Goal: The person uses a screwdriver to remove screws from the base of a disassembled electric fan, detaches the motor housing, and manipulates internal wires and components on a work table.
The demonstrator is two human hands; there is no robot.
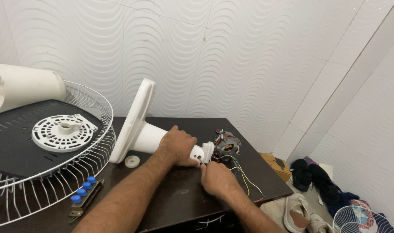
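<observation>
**Count of things on and around the table**

One white fan stand [138, 125] lay on the table [179, 203], with one motor [226, 144] at the far right corner. One wire guard [76, 172] hung over the left edge, and one switch strip [85, 196] carried four blue buttons. One white washer [132, 161] was there. Two hands showed. On the floor, perhaps four shoes and a second guard [357, 220].

Brown cardboard box [276, 165] on floor beside table [171, 207], dark print on top
</observation>
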